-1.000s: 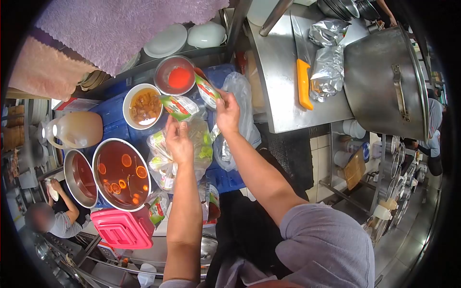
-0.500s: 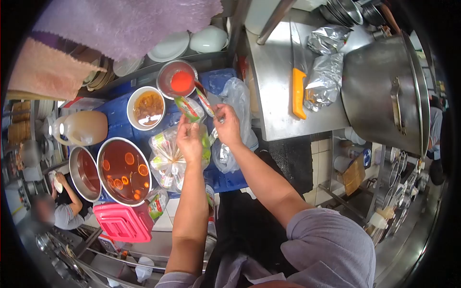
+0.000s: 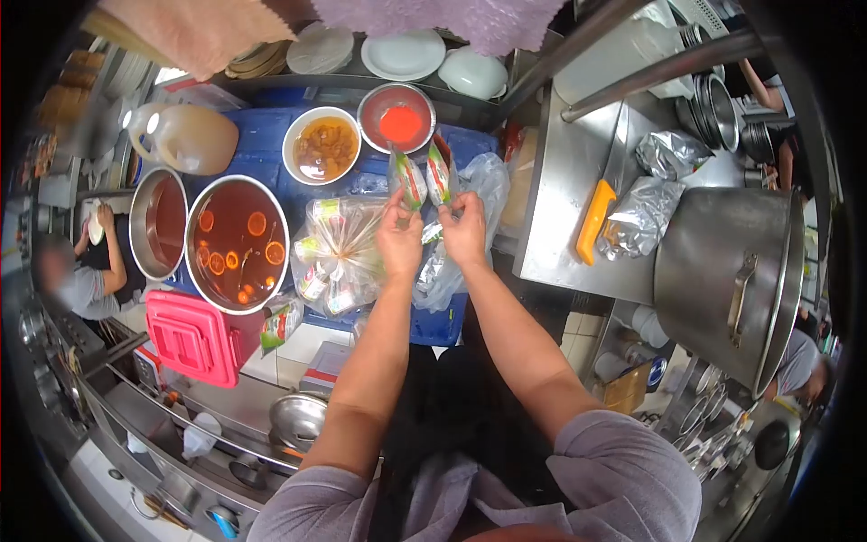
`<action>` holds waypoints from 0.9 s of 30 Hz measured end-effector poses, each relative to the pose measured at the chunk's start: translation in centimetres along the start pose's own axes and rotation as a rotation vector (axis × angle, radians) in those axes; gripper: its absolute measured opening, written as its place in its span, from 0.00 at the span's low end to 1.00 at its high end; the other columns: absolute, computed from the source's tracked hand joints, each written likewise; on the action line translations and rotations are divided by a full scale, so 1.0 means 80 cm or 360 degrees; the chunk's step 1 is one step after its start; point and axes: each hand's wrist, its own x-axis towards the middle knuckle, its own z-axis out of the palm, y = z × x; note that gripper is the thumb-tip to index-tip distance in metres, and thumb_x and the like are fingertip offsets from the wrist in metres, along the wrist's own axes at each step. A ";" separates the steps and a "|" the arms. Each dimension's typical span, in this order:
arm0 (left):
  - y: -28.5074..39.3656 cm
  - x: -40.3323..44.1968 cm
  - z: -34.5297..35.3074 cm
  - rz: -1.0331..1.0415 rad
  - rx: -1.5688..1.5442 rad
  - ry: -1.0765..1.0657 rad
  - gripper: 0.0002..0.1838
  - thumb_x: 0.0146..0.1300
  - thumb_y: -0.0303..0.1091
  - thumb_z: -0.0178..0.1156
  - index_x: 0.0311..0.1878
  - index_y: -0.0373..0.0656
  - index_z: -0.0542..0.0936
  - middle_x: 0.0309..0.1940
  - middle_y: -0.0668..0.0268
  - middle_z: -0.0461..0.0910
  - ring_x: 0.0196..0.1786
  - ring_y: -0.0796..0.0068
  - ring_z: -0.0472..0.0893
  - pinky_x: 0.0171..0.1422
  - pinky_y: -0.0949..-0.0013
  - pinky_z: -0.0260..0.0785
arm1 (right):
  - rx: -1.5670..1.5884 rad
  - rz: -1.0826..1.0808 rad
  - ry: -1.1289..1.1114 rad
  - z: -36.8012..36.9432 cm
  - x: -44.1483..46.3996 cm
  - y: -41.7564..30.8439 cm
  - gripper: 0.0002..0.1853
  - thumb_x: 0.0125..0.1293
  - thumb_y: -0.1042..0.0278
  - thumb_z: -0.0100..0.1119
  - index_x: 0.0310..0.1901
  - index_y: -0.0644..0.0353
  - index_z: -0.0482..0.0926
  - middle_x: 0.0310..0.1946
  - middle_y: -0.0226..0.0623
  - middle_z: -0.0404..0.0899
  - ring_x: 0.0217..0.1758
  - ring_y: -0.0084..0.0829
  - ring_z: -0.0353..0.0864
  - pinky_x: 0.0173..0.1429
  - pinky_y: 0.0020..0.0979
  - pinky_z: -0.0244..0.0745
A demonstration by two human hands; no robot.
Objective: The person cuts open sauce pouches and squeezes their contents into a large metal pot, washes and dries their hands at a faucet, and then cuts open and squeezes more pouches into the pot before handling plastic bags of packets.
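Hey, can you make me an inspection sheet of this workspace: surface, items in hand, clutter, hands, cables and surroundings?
Surface: blue tabletop, with a metal counter to its right.
Items in hand: left packet and right packet, printed, close together above the tabletop.
Clutter: clear bag with printed items inside, dark red liquid with citrus slices, jug, pink box, orange-handled knife.
Hands: left hand pinches the left packet, right hand the right packet.
Cables: nothing seen.
Surroundings: large metal pot at right, hanging cloths at top, co-worker at left.
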 end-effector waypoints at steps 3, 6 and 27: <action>0.018 -0.008 0.005 -0.0098 -0.0040 0.0052 0.04 0.60 0.19 0.62 0.34 0.35 0.76 0.63 0.53 0.80 0.62 0.61 0.81 0.66 0.62 0.69 | 0.0055 -0.0029 0.0013 0.000 0.003 -0.004 0.13 0.60 0.74 0.67 0.38 0.64 0.69 0.38 0.45 0.75 0.48 0.48 0.76 0.54 0.43 0.71; 0.012 -0.013 0.014 0.0154 -0.0013 0.0166 0.03 0.64 0.18 0.58 0.39 0.34 0.74 0.63 0.54 0.80 0.56 0.63 0.83 0.62 0.61 0.71 | 0.0057 -0.0043 -0.0030 0.002 0.005 0.006 0.12 0.61 0.73 0.66 0.37 0.64 0.69 0.36 0.46 0.75 0.44 0.48 0.76 0.51 0.44 0.71; 0.052 0.104 0.006 0.0068 -0.0095 0.0467 0.07 0.68 0.23 0.58 0.32 0.38 0.72 0.29 0.65 0.79 0.28 0.80 0.78 0.31 0.71 0.74 | 0.0682 0.0673 -0.0262 -0.013 0.006 -0.012 0.08 0.74 0.75 0.55 0.39 0.61 0.64 0.40 0.41 0.76 0.41 0.34 0.87 0.38 0.29 0.82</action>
